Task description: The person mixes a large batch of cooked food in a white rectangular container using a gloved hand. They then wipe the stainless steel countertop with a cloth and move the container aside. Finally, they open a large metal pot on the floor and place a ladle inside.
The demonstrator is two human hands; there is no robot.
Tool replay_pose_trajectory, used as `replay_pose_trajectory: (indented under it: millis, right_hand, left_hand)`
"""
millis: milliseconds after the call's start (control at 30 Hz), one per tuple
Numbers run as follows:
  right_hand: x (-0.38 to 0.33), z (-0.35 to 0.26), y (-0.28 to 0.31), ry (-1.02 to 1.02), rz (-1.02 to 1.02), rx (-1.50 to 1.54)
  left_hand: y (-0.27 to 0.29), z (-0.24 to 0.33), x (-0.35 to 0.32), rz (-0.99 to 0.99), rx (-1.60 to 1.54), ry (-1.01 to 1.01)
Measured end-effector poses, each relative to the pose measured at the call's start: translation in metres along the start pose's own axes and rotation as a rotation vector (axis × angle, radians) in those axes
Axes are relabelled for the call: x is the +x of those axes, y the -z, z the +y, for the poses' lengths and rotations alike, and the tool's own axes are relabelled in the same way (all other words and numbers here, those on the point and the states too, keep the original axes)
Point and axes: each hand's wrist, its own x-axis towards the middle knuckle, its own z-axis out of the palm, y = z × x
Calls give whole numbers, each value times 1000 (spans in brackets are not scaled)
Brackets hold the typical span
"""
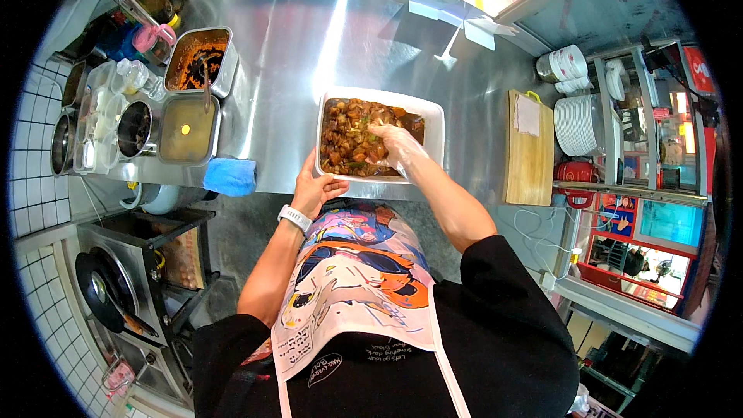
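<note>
A white rectangular tub (436, 128) stands near the front edge of the steel counter. It holds chunks of meat (348, 130) in dark brown sauce, with bits of green among them. My right hand (396, 147), apparently in a clear plastic glove, reaches into the meat from the right. Its fingers are mostly sunk in the chunks, so their closing is hidden. At the tub's front left corner, my left hand (316, 188) grips the wall from outside. That hand looks bare, and a white watch sits on its wrist.
Left on the steel counter (282, 39) are a pan of red-orange sauce (220, 36), a lidded square container (188, 131) and a blue cloth (230, 176). Rightward stand a wooden cutting board (526, 159) and stacked white plates (576, 125). A white angled stand (453, 19) is at the back.
</note>
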Motion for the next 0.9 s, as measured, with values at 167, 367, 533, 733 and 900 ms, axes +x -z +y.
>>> replay_pose_trajectory:
  millis: [167,367,533,733,900]
  right_hand:
    - [15,5,-38,289,95,-763]
    - [16,27,-64,378,133,-1559]
    - [8,28,-22,570,-108,-1900]
    - [-15,-20,20,781,-475,-2317]
    - [-23,-47,56,620,-188,-1588]
  left_hand:
    - [-3,2,-3,22,19,17]
    - [-1,2,-2,-1,31,12]
    - [4,-1,2,16,28,23]
    - [-2,5,-3,45,33,15]
    - [0,1,-1,24,27,-2]
